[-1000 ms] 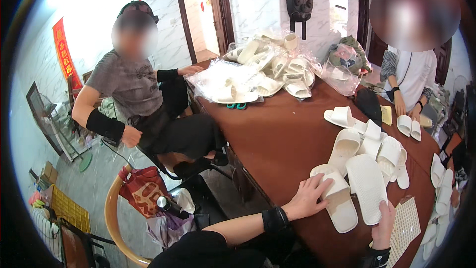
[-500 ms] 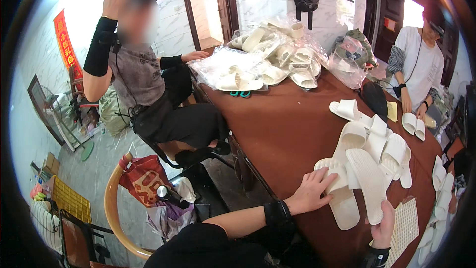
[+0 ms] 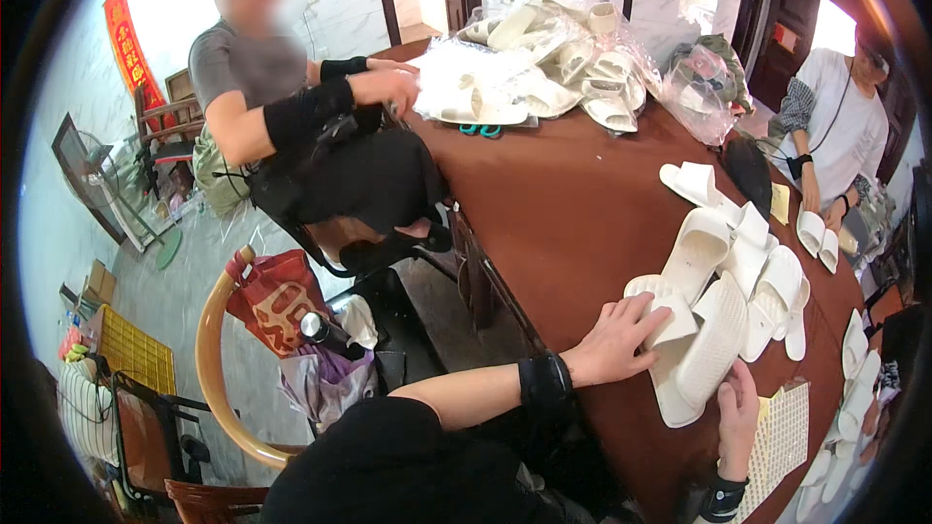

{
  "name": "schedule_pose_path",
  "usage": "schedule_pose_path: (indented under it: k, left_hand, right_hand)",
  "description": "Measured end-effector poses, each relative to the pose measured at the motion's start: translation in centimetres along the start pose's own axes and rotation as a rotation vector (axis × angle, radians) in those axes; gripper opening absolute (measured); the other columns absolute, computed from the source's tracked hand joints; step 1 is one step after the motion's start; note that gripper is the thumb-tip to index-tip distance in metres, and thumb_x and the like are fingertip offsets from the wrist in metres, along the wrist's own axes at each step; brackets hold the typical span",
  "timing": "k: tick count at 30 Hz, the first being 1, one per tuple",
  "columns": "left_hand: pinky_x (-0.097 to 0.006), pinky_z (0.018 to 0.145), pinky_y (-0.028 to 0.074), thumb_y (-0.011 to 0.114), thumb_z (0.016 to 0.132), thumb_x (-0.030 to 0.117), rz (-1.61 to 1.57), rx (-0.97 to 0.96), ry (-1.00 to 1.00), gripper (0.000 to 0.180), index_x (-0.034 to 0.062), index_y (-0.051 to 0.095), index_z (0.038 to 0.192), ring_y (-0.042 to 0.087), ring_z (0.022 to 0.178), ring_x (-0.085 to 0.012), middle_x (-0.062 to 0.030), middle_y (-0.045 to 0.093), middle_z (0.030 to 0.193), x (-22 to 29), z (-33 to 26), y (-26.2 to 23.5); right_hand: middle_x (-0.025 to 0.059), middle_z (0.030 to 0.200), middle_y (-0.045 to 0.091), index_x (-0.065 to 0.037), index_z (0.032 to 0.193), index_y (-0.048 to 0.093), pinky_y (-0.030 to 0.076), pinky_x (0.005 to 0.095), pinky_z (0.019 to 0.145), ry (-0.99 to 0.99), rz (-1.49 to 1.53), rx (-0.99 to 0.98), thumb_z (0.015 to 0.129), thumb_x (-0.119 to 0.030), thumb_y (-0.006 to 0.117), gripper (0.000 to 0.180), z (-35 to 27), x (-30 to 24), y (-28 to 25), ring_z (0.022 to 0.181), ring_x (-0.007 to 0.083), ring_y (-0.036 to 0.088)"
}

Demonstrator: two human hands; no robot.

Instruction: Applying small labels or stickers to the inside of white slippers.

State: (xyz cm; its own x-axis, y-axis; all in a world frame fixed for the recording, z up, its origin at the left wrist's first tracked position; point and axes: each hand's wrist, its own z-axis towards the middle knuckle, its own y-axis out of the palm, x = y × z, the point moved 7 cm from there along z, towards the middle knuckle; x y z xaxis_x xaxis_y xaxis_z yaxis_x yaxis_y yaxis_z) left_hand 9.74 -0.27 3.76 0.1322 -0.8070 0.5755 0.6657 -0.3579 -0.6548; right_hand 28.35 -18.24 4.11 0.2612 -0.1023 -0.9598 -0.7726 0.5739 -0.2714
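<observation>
A white slide slipper (image 3: 670, 398) lies on the near part of the brown table, with a second white slipper (image 3: 716, 335) leaning over its right side, textured side up. My left hand (image 3: 614, 342) reaches across from the left, fingers spread, fingertips on the first slipper's strap. Beside the lower end of the leaning slipper is my right hand (image 3: 738, 417), its fingers loosely bent and thumb apart, at the slipper's edge and not wrapped round it. More white slippers (image 3: 772, 296) lie piled just beyond.
Bagged white slippers (image 3: 553, 68) heap at the table's (image 3: 544, 233) far side. A co-worker (image 3: 282, 126) sits at the left; another person (image 3: 835, 126) handles slippers (image 3: 817, 240) at the right. A perforated cream sheet (image 3: 780, 446) lies beside my right hand. A chair (image 3: 216, 369) holds bags and a flask.
The slipper my right hand gripped has come down over the other slipper, and that hand has loosened. My left hand stays by the strap. The seated co-worker has lowered a raised arm.
</observation>
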Motion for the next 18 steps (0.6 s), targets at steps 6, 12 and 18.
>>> schedule_pose_path:
  k: [6,12,18]
  left_hand:
    - [-0.051,0.103,0.035,0.070,0.080,0.025,0.031,0.015,0.011,0.066,0.0127,0.046,0.140,0.042,0.125,-0.0452,-0.0258,0.041,0.139,0.6,0.2,0.4]
    - [-0.051,0.097,0.042,0.075,0.075,0.023,0.121,0.009,-0.005,0.064,0.0105,0.054,0.134,0.051,0.117,-0.0436,-0.0275,0.048,0.134,0.4,0.9,-0.1]
    - [-0.048,0.108,0.034,0.074,0.077,0.014,0.070,-0.023,-0.019,0.067,0.0072,0.049,0.139,0.041,0.130,-0.0426,-0.0255,0.042,0.143,0.2,0.7,-0.4]
  right_hand:
    - [0.0270,0.153,0.027,0.002,0.145,0.038,0.029,0.0419,0.115,-0.210,-0.402,-0.019,0.075,-0.017,0.077,0.082,-1.6,-1.3,1.1,0.142,0.0369,0.031]
    - [0.0309,0.146,0.035,0.001,0.138,0.045,0.033,0.0461,0.112,-0.387,-0.798,0.057,0.063,-0.015,0.085,0.087,-1.7,-3.8,3.9,0.133,0.0480,0.038]
    - [0.0193,0.126,0.051,0.001,0.125,0.053,0.044,0.0444,0.096,-0.564,-0.821,0.216,0.069,-0.002,0.071,0.059,-1.8,-6.5,2.6,0.114,0.0373,0.054]
